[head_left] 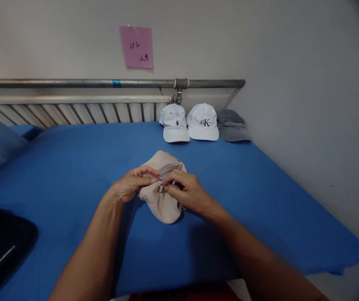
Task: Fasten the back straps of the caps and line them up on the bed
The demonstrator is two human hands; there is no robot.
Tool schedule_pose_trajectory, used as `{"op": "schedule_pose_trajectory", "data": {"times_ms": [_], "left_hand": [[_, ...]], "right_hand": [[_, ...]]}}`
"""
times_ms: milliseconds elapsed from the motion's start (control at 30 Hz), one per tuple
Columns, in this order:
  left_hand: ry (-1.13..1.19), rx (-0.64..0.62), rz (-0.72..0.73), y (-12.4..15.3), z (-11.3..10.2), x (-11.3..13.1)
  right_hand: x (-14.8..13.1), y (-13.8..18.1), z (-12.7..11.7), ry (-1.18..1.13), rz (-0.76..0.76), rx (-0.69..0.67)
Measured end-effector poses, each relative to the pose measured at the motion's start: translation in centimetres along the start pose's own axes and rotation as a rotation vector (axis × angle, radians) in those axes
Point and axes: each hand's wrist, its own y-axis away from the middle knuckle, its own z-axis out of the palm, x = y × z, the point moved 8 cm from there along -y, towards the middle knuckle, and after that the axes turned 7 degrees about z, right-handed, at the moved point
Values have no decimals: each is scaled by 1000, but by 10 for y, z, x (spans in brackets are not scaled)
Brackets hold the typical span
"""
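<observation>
A beige baseball cap (163,209) is held over the middle of the blue-covered surface, its back strap side turned toward me and its brim pointing away. My left hand (132,182) pinches the strap edge from the left, thumb and fingers together. From the right, my right hand (187,190) has its thumb and index finger closed on the cap near a small loop or buckle on the strap. The two sets of fingertips nearly meet. Part of the cap's opening and its right side are hidden behind my right hand.
Along the back stand a white cap with a small dark logo (173,121), a white CK cap (203,121) and a grey cap (232,125). A black item with white lettering (3,246) lies at the left. Behind are a radiator (98,113) and a metal pipe (72,83).
</observation>
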Motion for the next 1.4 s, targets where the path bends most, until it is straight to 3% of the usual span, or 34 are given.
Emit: {"op": "schedule_pose_trajectory", "data": {"times_ms": [400,733,967,1100,1300,1400], "left_hand": [[-104,-59,-28,0,6,-5],[-192,133,88,-1,-1,5],[-421,20,130,11,9,19],[-304,-18,135,11,7,20],[-125,-3,161,8,-1,19],[-182,-39,142,9,2,18]], "right_hand": [[9,-2,0,-37,79,-6],[13,-2,0,-17,86,-21],[9,0,-3,-43,71,-22],[-2,3,-4,-6,3,-54],[6,4,4,-267,196,-218],[5,4,2,-248,190,-201]]}}
